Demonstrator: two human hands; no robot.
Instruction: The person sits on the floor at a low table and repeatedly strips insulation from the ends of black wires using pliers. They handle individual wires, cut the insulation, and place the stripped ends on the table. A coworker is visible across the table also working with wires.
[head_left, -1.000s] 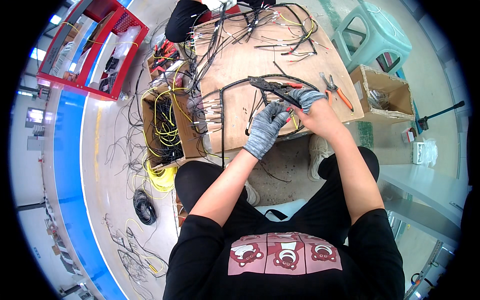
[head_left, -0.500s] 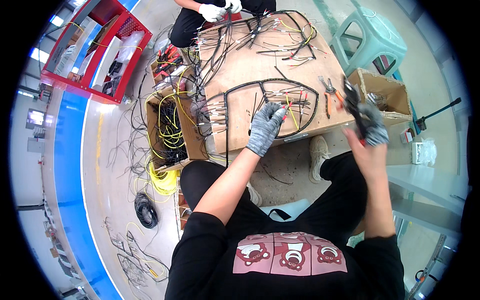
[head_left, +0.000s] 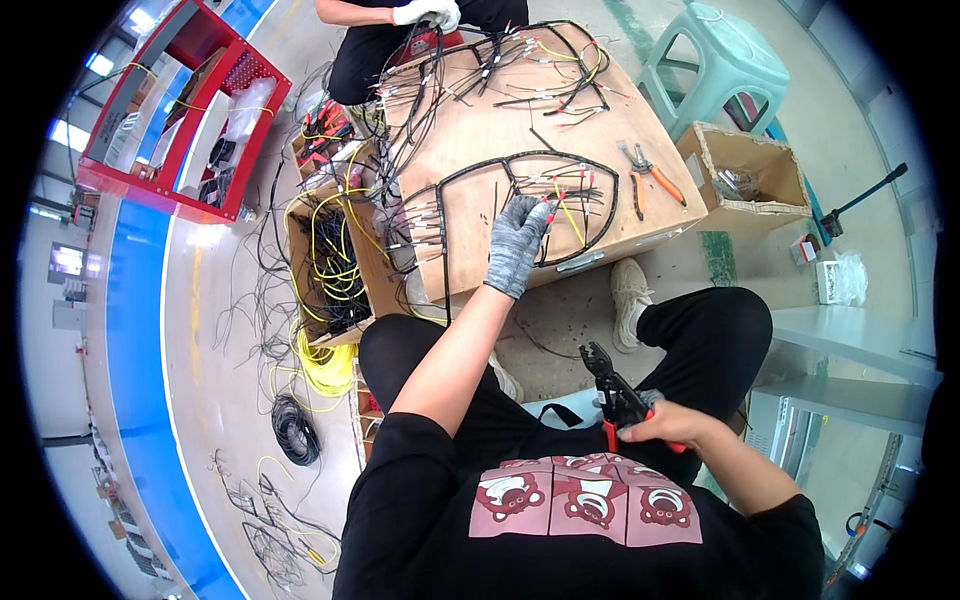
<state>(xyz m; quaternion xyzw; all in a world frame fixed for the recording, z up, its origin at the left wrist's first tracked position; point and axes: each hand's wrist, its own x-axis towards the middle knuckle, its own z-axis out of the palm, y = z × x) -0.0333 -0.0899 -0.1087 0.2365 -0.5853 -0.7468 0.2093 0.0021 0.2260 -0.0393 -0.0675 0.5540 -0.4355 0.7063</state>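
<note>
My left hand [head_left: 513, 245], in a grey knit glove with bare fingertips, is closed in a pinch on a red-tipped wire [head_left: 546, 220] at the near edge of the wooden board [head_left: 455, 240]. This wire belongs to a black taped wire harness [head_left: 478, 171] laid out in a loop, with several thin branch ends and one yellow wire. Low over my right thigh, my right hand [head_left: 660, 422] grips black crimping pliers [head_left: 618, 390] with red handles, their head pointing up and left. The jaws have nothing visible in them.
Orange-handled pliers [head_left: 648, 178] lie on the board's right side. Opposite, a person's white-gloved hands [head_left: 428, 12] handle another harness. A cardboard box [head_left: 745, 205] and green stool [head_left: 715, 65] stand right; a wire-filled box [head_left: 330, 260] and red rack [head_left: 190, 110] stand left.
My right hand has come down with the crimping pliers, from beside the board's right edge to above my lap. My left hand still pinches the wire at the harness. The view has shifted slightly.
</note>
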